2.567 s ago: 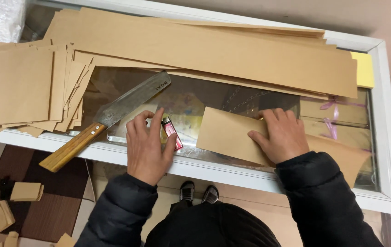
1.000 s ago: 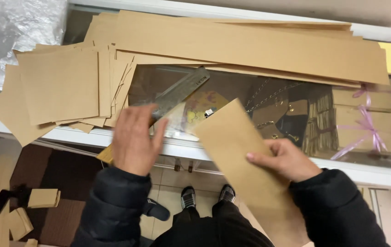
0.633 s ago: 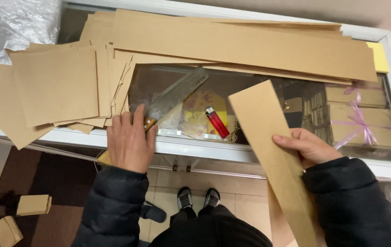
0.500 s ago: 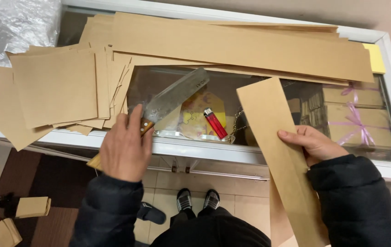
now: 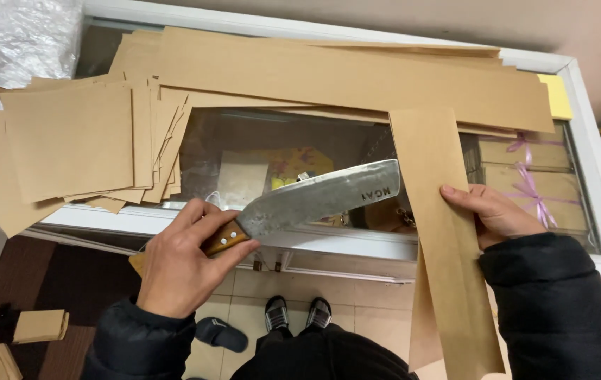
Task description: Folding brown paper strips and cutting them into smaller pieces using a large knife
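Cleaver [image 5: 321, 199] gripped in the left hand [image 5: 177, 264] nears a cardboard strip [image 5: 438, 232] pinned by right-hand fingers [image 5: 466, 200]; a slip could nick them.

tan ribboned boxes [image 5: 526, 179] | under glass, right | purple bows | stacked
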